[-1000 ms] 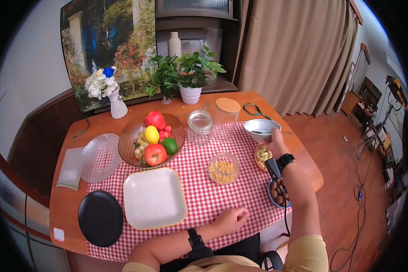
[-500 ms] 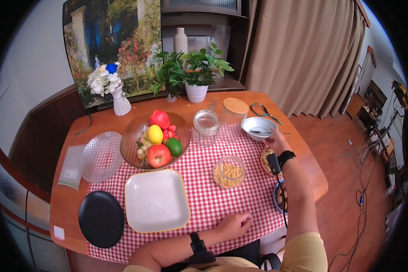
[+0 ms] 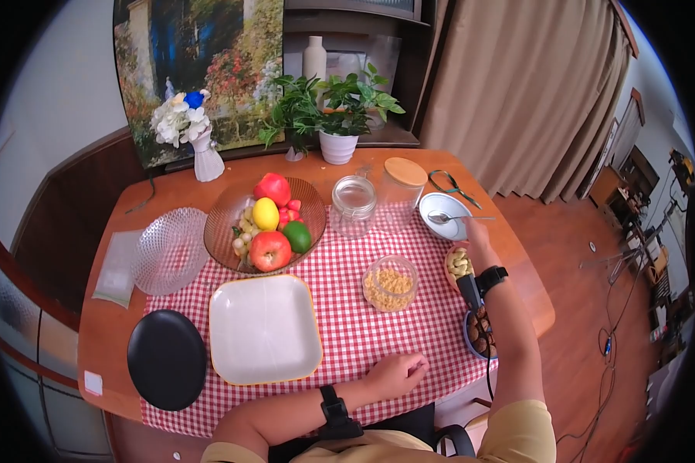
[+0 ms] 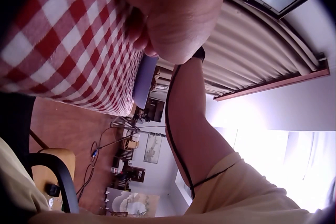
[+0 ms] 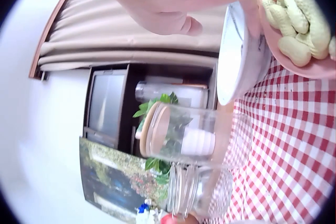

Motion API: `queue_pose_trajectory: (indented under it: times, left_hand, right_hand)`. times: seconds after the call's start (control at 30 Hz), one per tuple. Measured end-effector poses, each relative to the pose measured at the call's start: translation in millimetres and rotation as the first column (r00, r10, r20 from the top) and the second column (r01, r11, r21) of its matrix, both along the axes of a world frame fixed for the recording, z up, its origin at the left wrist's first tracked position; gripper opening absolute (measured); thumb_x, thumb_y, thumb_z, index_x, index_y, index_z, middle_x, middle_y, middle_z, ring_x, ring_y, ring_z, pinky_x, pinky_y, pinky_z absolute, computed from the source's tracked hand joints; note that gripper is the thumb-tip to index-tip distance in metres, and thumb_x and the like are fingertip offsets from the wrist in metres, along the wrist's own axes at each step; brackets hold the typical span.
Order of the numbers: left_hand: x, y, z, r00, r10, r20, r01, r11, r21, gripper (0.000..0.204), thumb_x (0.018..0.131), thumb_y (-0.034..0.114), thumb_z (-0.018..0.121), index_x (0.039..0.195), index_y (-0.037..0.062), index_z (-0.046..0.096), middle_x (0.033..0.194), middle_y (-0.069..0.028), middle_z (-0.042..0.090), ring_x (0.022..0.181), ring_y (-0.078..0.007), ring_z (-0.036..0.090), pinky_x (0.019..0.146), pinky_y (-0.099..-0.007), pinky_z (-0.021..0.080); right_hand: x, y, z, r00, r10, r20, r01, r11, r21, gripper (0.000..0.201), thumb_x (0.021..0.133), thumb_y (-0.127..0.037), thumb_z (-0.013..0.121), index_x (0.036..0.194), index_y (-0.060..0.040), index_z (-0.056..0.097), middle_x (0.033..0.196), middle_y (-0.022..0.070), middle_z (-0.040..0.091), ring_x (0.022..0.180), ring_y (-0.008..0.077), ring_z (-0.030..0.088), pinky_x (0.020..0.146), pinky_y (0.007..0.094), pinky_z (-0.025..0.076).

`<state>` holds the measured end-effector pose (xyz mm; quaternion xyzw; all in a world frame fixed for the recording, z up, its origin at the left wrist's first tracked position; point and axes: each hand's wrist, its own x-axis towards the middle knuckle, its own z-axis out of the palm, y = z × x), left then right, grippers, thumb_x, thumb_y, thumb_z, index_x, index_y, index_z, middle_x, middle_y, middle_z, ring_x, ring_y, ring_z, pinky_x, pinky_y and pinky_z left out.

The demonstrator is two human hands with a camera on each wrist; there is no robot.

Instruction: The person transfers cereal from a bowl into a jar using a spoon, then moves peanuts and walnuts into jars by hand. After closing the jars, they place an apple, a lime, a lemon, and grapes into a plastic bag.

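My right hand (image 3: 475, 232) reaches to the near rim of a white bowl (image 3: 442, 208) with a metal spoon (image 3: 460, 218) lying in it. In the right wrist view one fingertip (image 5: 253, 18) touches the white bowl's (image 5: 239, 61) outer wall, and the thumb hovers over its opening without touching. Just below the hand sits a pink dish of peanuts (image 3: 458, 265) (image 5: 294, 24). My left hand (image 3: 398, 373) (image 4: 173, 24) rests on the red checked cloth (image 3: 347, 332) near the front edge, fingers loosely curled, holding nothing.
A glass bowl of grains (image 3: 390, 283), an open jar (image 3: 353, 204) and a wooden-lidded jar (image 3: 404, 185) stand mid-table. A blue bowl of brown nuts (image 3: 479, 330) lies under my right forearm. Fruit bowl (image 3: 224, 224), white square plate (image 3: 264, 330), black plate (image 3: 166, 369) and clear glass plate (image 3: 170, 248) fill the left.
My right hand has drawn back slightly from over the white bowl to its near rim. The head view has tilted a little. My left hand has stayed put.
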<state>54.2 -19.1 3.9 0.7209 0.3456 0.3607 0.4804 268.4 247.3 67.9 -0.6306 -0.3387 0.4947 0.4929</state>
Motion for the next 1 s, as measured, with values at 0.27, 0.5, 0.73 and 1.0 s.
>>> queue_pose_trajectory:
  times: [0.27, 0.5, 0.73, 1.0]
  left_hand:
    - [1, -1, -6, 0.999, 0.032, 0.013, -0.032, 0.998, 0.052, 0.013, 0.085, 0.015, 0.061, 0.088, 0.0023, 0.062, 0.070, -0.0112, 0.064, 0.061, -0.0238, 0.063, 0.056, -0.0341, 0.048]
    - [0, 0, -6, 1.000, 0.023, 0.012, -0.023, 0.998, 0.057, 0.012, 0.085, 0.015, 0.061, 0.088, 0.0035, 0.062, 0.072, -0.0106, 0.064, 0.063, -0.0246, 0.064, 0.057, -0.0352, 0.049]
    - [1, 0, -9, 1.000, 0.029, 0.005, -0.029, 0.997, 0.077, 0.013, 0.085, 0.016, 0.060, 0.088, 0.0039, 0.062, 0.071, -0.0104, 0.065, 0.060, -0.0243, 0.063, 0.056, -0.0356, 0.048]
    - [1, 1, -12, 1.000, 0.008, 0.012, -0.009, 0.996, 0.085, 0.012, 0.085, 0.014, 0.060, 0.088, 0.0032, 0.062, 0.072, -0.0119, 0.065, 0.062, -0.0276, 0.064, 0.057, -0.0369, 0.049]
  right_hand:
    - [-88, -109, 10, 0.494, 0.140, 0.858, -0.720, 0.619, 0.313, 0.062, 0.080, -0.037, 0.069, 0.122, 0.0031, 0.047, 0.117, 0.0270, 0.051, 0.111, 0.0372, 0.049, 0.096, 0.0422, 0.039]
    - [-129, -138, 3, 0.233, -0.028, 0.972, -0.807, 0.552, 0.209, 0.064, 0.072, -0.043, 0.072, 0.119, -0.0044, 0.051, 0.107, 0.0217, 0.052, 0.097, 0.0367, 0.052, 0.086, 0.0453, 0.042]
    - [-164, -130, 3, 0.278, -0.145, 0.950, -0.828, 0.464, 0.313, 0.058, 0.071, -0.045, 0.072, 0.111, -0.0052, 0.057, 0.095, 0.0188, 0.055, 0.087, 0.0333, 0.053, 0.079, 0.0431, 0.042]
    - [-207, -122, -4, 0.270, -0.064, 0.961, -0.841, 0.470, 0.268, 0.062, 0.071, -0.047, 0.072, 0.116, -0.0073, 0.055, 0.104, 0.0199, 0.055, 0.093, 0.0348, 0.052, 0.084, 0.0442, 0.042]
